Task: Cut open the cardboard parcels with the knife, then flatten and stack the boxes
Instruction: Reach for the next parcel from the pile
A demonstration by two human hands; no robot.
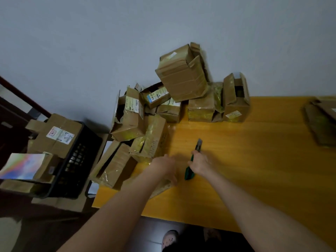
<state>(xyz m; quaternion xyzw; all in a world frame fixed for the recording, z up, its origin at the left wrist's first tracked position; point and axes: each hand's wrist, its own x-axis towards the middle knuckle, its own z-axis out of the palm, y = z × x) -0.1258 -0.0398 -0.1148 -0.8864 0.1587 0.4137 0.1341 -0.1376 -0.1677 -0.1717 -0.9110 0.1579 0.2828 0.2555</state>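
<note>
Two bare forearms reached from the bottom edge of the frame to the middle. Left hand lay on a low box at the near left part of the table. The picture was blurred there, so I cannot tell if its fingers gripped the cardboard or only pressed on it. Right hand, just to the right of it, was closed around a green knife. The handle came out below the fist. The blade end pointed up in the frame, over the bare yellow table top, and touched no box.

Behind the hands, in the centre of the frame, a pile of brown boxes stood against the grey wall. Many had yellow tape and white labels, and some had open flaps. One top box sat tilted on the pile. At the right edge some flat cardboard lay on the table, well apart from the pile. At the left, beside the table, a black crate held more boxes. Between the forearms, below the table edge, shoes showed on the dark floor.
</note>
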